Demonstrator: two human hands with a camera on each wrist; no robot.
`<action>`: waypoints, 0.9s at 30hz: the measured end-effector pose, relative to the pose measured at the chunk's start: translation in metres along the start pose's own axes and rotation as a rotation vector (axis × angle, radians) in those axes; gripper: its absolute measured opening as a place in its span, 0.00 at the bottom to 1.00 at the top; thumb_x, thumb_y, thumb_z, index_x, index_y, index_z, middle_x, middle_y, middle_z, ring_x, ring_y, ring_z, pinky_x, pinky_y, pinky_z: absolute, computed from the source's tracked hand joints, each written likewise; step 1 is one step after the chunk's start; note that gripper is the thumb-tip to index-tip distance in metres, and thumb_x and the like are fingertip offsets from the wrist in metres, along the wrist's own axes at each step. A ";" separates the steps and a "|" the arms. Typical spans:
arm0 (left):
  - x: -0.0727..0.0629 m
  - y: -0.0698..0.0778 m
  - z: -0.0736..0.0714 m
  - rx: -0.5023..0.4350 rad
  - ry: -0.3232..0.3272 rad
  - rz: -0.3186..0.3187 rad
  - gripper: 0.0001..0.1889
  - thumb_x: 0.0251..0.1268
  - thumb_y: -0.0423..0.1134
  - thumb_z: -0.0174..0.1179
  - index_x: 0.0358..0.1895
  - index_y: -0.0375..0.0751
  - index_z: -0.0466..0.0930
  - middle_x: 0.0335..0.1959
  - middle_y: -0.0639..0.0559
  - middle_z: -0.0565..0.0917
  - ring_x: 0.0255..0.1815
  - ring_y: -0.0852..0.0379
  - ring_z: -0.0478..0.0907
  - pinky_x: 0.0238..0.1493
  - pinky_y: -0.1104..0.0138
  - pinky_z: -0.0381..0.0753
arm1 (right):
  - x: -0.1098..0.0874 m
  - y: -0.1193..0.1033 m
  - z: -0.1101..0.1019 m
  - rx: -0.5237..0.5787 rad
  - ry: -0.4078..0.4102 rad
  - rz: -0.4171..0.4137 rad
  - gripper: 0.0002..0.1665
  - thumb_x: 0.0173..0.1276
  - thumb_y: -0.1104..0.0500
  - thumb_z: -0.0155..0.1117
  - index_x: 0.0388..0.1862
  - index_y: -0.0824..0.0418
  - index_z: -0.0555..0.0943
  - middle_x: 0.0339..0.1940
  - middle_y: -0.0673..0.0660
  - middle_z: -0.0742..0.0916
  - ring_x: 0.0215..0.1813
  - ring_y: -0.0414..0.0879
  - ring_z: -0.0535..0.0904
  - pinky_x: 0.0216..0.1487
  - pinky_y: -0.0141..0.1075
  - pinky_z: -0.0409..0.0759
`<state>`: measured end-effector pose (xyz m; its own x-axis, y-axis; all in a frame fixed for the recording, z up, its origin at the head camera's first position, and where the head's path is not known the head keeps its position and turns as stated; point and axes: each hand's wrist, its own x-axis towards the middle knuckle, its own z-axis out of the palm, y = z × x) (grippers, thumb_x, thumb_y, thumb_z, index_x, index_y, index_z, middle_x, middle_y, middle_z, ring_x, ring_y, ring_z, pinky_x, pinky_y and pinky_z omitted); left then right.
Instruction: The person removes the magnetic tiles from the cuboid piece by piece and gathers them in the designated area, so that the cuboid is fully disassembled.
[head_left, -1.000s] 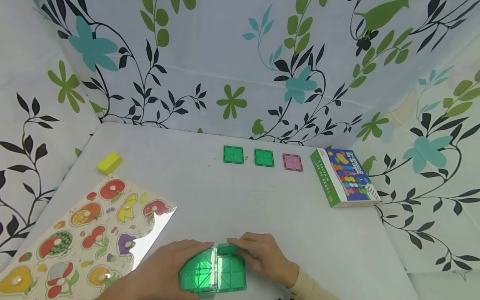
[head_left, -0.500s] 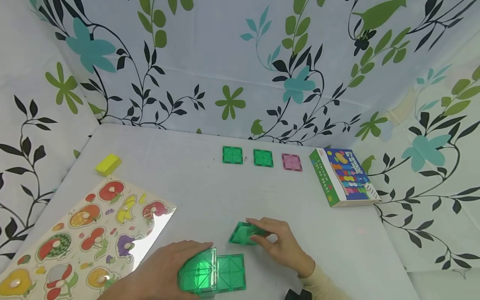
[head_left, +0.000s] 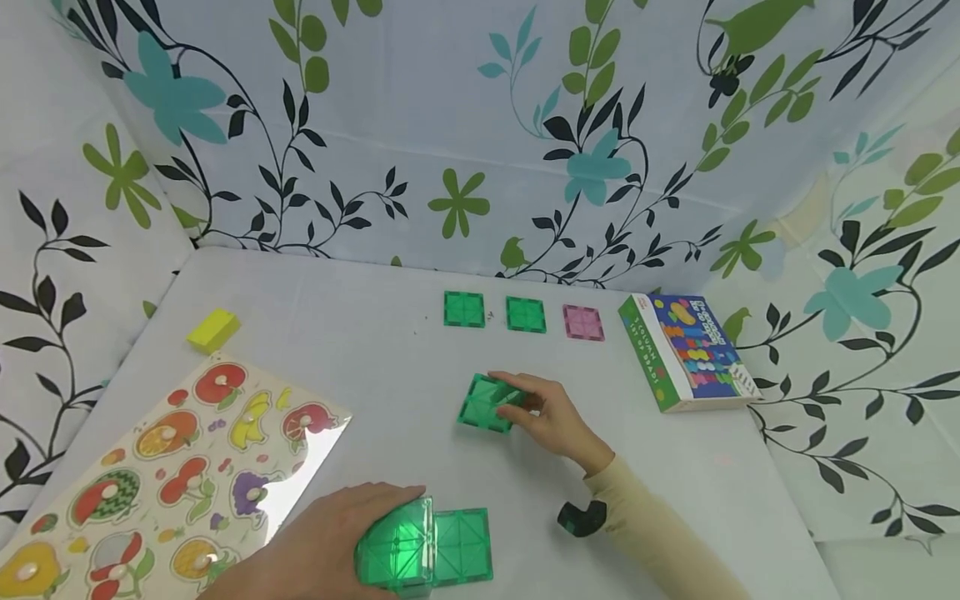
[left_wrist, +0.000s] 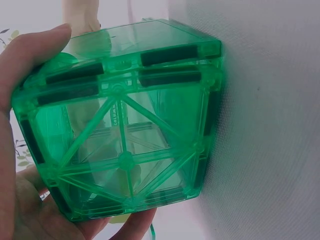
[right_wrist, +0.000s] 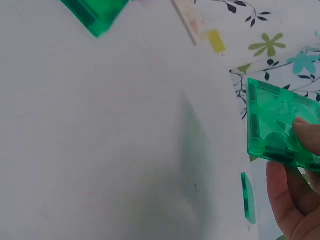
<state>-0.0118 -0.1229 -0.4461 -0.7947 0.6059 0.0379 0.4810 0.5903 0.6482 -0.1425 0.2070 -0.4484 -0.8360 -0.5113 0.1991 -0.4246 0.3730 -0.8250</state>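
Observation:
My left hand (head_left: 322,533) grips a see-through green box built of magnetic tiles (head_left: 393,542), low in the head view. The left wrist view shows this box (left_wrist: 125,150) close up, thumb on one side and fingers beneath. A flat green tile (head_left: 462,546) adjoins its right side. Farther forward, my right hand (head_left: 551,417) pinches one square green magnetic tile (head_left: 478,404) by its edge. In the right wrist view that tile (right_wrist: 277,122) is held between thumb and fingers, off the white table.
Two green tiles (head_left: 464,309) (head_left: 526,314) and a pink tile (head_left: 583,322) lie in a row at the back. Right of them is a bead-game box (head_left: 690,350). A fruit-picture board (head_left: 180,467) and yellow block (head_left: 213,331) lie left. Patterned cloth (head_left: 360,100) hangs behind.
My right hand has drawn a green tile away from the tiles beside the box and carried it forward over the table. The left hand has stayed at the box.

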 end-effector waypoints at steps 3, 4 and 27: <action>0.000 0.001 -0.001 0.002 0.012 0.006 0.49 0.44 0.80 0.66 0.74 0.71 0.66 0.60 0.70 0.81 0.55 0.67 0.78 0.52 0.64 0.83 | 0.021 0.013 -0.004 0.025 -0.046 0.091 0.29 0.71 0.66 0.67 0.71 0.60 0.77 0.66 0.61 0.84 0.38 0.45 0.79 0.37 0.27 0.80; 0.000 0.001 -0.001 0.004 0.016 0.010 0.49 0.45 0.80 0.66 0.74 0.70 0.67 0.60 0.71 0.81 0.55 0.67 0.78 0.52 0.64 0.83 | 0.028 0.017 -0.005 0.030 -0.057 0.115 0.30 0.71 0.66 0.67 0.71 0.60 0.77 0.67 0.61 0.83 0.37 0.43 0.78 0.37 0.27 0.78; 0.005 0.002 -0.004 -0.034 -0.053 -0.052 0.52 0.41 0.82 0.66 0.72 0.63 0.71 0.59 0.69 0.82 0.53 0.66 0.78 0.50 0.63 0.85 | 0.086 0.050 0.012 -0.271 -0.104 0.330 0.25 0.74 0.58 0.66 0.68 0.55 0.79 0.55 0.58 0.82 0.41 0.45 0.72 0.41 0.33 0.73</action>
<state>-0.0166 -0.1214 -0.4416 -0.7973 0.6025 -0.0359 0.4261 0.6040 0.6735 -0.2312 0.1722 -0.4789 -0.9088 -0.4003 -0.1173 -0.2280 0.7123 -0.6638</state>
